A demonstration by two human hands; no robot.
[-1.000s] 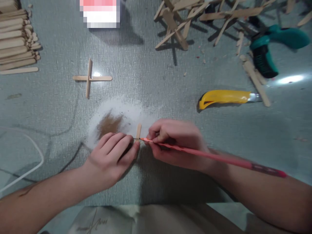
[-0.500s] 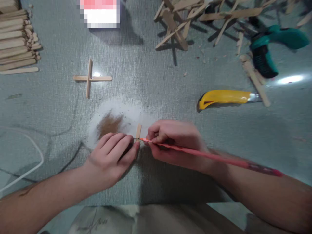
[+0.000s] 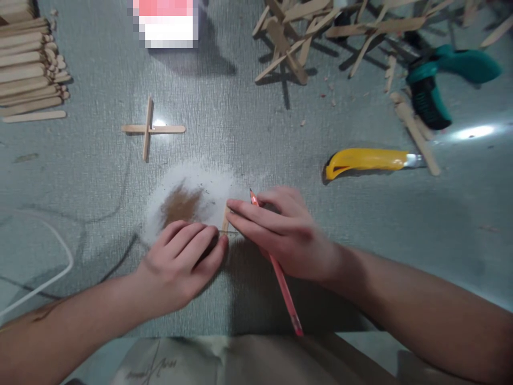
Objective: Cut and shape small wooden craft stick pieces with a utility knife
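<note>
A short wooden stick (image 3: 225, 218) stands out between my hands at the lower edge of a white powdery patch, with a thin dark line crossing it. My left hand (image 3: 182, 262) is closed, its thumb and fingertips pressed at the stick's lower end; a thin dark edge shows beside the fingertips. My right hand (image 3: 286, 230) holds a red pencil (image 3: 284, 286) tucked under its fingers, the tip pointing up and away. Two fingertips of that hand touch the stick's upper part. Beyond the patch lies a cross of two sticks (image 3: 148, 129).
A yellow cutter (image 3: 366, 161) lies to the right, near a teal-handled tool (image 3: 467, 63) and loose sticks. Joined sticks (image 3: 288, 51) stand at the top. Stacked sticks (image 3: 24, 72) fill the upper left. A white cable (image 3: 66, 251) curves at the left.
My right hand has turned the pencil from lying across the stick to pointing away, and its fingertips have come onto the stick. My left hand has barely moved.
</note>
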